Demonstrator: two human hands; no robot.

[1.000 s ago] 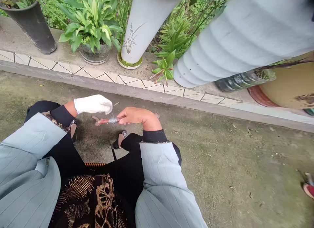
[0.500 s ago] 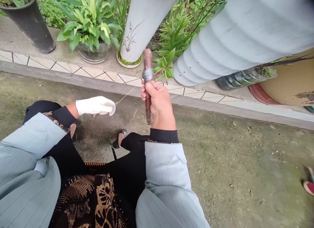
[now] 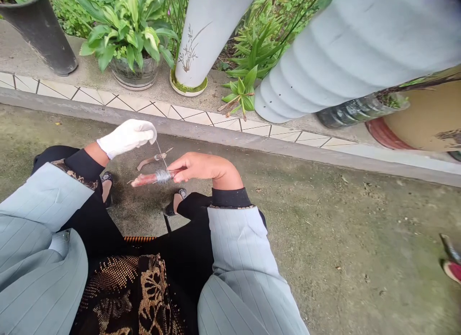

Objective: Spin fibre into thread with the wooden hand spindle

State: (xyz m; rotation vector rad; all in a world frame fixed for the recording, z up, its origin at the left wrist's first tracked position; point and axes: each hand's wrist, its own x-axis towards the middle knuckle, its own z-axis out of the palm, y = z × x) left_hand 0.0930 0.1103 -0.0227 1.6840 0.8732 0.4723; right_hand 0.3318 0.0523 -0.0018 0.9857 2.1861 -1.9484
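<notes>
My right hand (image 3: 196, 167), bare, is closed round one end of a short reddish-brown stick (image 3: 143, 180). The stick lies nearly level, its free end to the left. Silvery wire (image 3: 163, 176) is wound in a thick band about its middle. A single strand rises from that coil to my left hand (image 3: 127, 137), which wears a white glove and is pinched on the wire at the upper left. Behind the stick, a slim curved brownish piece (image 3: 151, 159) with a pointed end shows over the ground; I cannot tell its kind.
Ahead runs a low tiled ledge (image 3: 122, 105) bearing a leafy plant in a clear pot (image 3: 133, 75), a tall white pot (image 3: 201, 42), a dark pot (image 3: 39, 34) and a large ribbed pale pot (image 3: 324, 61). A red-and-dark object (image 3: 452, 270) lies at the far right on the concrete (image 3: 324, 239).
My right hand has turned the stick from upright to nearly level and brought it left and down. My left hand has risen slightly leftward. The curved piece now shows.
</notes>
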